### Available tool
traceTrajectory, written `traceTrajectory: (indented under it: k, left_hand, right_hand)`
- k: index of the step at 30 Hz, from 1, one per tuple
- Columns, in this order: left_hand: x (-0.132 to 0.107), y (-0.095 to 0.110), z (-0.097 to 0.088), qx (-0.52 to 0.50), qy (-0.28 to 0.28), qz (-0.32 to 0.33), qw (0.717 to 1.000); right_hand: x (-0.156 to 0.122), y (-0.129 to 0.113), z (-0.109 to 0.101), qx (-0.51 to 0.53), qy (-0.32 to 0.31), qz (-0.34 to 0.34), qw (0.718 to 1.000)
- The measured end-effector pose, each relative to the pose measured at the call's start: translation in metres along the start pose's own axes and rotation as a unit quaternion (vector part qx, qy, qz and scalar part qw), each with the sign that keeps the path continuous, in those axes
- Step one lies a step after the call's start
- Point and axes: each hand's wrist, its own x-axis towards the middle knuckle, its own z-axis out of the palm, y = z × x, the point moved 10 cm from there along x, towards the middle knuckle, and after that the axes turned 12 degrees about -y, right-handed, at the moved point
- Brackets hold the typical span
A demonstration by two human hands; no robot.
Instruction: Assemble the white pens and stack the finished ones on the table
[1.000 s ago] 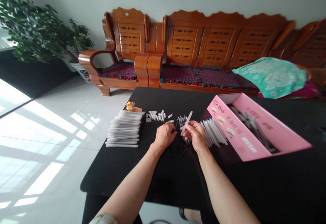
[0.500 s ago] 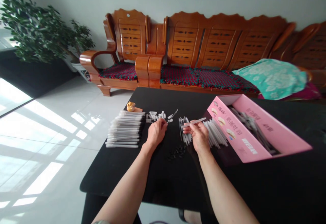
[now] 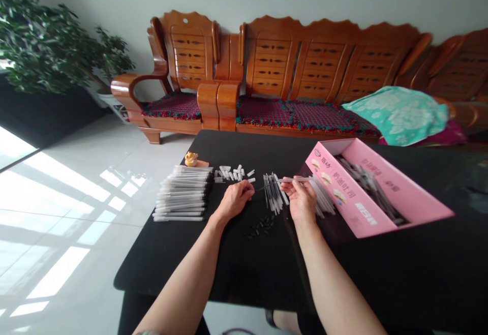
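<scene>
Holding a white pen tube (image 3: 294,179) level between thumb and fingertips, the right hand (image 3: 303,200) sits above the black table (image 3: 236,269), just left of the pink box (image 3: 381,198). Left hand (image 3: 234,199) pinches a thin refill (image 3: 263,187), its tip pointed at the tube's open end; the two look close, whether touching I cannot tell. Loose refills (image 3: 272,198) lie between the hands, small black caps (image 3: 261,225) just below them. More empty tubes (image 3: 324,198) lean by the box. Stack of finished pens (image 3: 183,195) lies well left, white caps (image 3: 232,173) behind the left hand, a small figurine (image 3: 191,159) beyond. Wooden bench (image 3: 312,75) and plant (image 3: 49,45) stand behind.
</scene>
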Motion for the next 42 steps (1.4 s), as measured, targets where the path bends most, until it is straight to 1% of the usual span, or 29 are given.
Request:
traceTrajectory:
  k: [7,12,15,19,21,23,26,28,29,30,31,33,34,35,36,38,40,42]
  left_hand:
    - [0.000,0.000,0.000,-0.004,0.004,0.010,1.000]
    - [0.001,-0.004,0.003,-0.047,-0.001,0.013,0.999]
    - [0.003,-0.007,0.005,-0.130,-0.004,0.028,0.991]
    - [0.006,-0.007,0.011,-0.289,-0.027,0.057,0.955]
    - [0.007,-0.006,0.013,-0.327,-0.025,0.062,0.943]
    - [0.008,-0.005,0.015,-0.338,-0.016,0.061,0.939]
    - [0.009,-0.002,0.023,-0.342,-0.027,0.060,0.937]
    - [0.010,-0.003,0.026,-0.340,-0.033,0.055,0.938]
    - [0.010,-0.005,0.023,-0.332,-0.020,0.052,0.941]
    - [0.010,-0.008,0.016,-0.315,0.009,0.048,0.948]
    - [0.008,-0.013,0.006,-0.286,0.051,0.042,0.956]
    - [0.001,-0.022,-0.017,-0.195,0.147,0.023,0.969]
    - [-0.002,-0.025,-0.026,-0.140,0.183,0.016,0.973]
    - [-0.005,-0.025,-0.032,-0.088,0.206,0.014,0.974]
    - [-0.006,-0.024,-0.034,-0.043,0.214,0.016,0.976]
    - [-0.002,-0.019,-0.028,0.028,0.196,0.032,0.980]
    - [0.004,-0.014,-0.014,0.083,0.157,0.054,0.983]
    - [0.010,-0.008,0.000,0.135,0.119,0.079,0.980]
  right_hand:
    - [0.000,-0.002,-0.001,-0.003,0.001,-0.006,1.000]
    - [0.000,0.002,0.003,-0.002,-0.011,0.003,1.000]
    - [0.001,0.005,0.003,0.009,-0.023,0.014,1.000]
    - [0.001,0.009,0.004,0.017,-0.036,0.036,0.999]
    - [-0.001,0.012,0.009,0.020,-0.047,0.049,0.998]
    - [-0.005,0.015,0.018,0.021,-0.063,0.063,0.996]
    - [-0.012,0.026,0.038,0.024,-0.120,0.110,0.986]
    - [-0.016,0.034,0.047,0.035,-0.154,0.145,0.977]
    - [-0.017,0.036,0.048,0.047,-0.160,0.152,0.974]
    - [-0.015,0.036,0.045,0.063,-0.154,0.152,0.974]
    - [-0.013,0.034,0.040,0.084,-0.141,0.144,0.976]
    - [-0.006,0.029,0.024,0.131,-0.097,0.117,0.980]
    - [-0.004,0.027,0.017,0.153,-0.076,0.104,0.980]
    - [-0.003,0.026,0.012,0.169,-0.064,0.098,0.979]
    - [-0.003,0.026,0.012,0.177,-0.065,0.101,0.977]
    - [-0.005,0.029,0.020,0.174,-0.093,0.122,0.973]
    - [-0.009,0.031,0.031,0.163,-0.122,0.139,0.969]
    - [-0.012,0.032,0.037,0.158,-0.130,0.142,0.968]
